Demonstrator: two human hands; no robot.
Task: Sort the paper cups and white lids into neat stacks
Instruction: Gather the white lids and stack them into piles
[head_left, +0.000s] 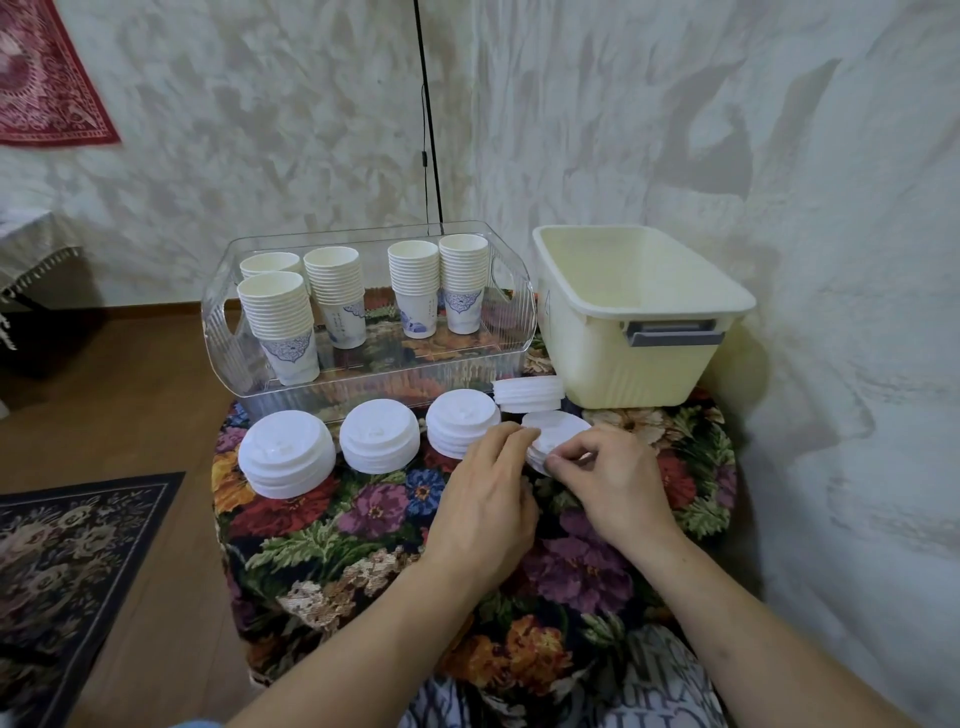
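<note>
Both hands work at the small stack of white lids (558, 431) that sits at the right end of the front row on the table (363, 519), which is covered with a flowered cloth. The left hand (488, 499) lies with its fingers curled against the stack's left edge, and the right hand (608, 478) pinches its near edge between thumb and fingertips, so each grip is narrow and closed on these lids. Whether the lids are being squared up or one is being lifted, I cannot tell.

Three taller lid stacks stand in a row to the left: one at the far left (285, 452), one in the middle (380, 435), one just beside the hands (461, 422). A fifth pile (529, 394) lies tipped on its side behind the working stack, against the cream bin (639, 317). The paper cups already stand nested in five columns inside the clear tray (363, 374), among them a front left column (280, 327) and a far right one (462, 280).

The cups look finished, so the step in hand seems to be the last tidying of lids. The next move likely calls for aligning this short stack so its rims sit flush, then setting the tipped pile upright in line with the row, with a light, even hold so the thin lids do not slide apart
</note>
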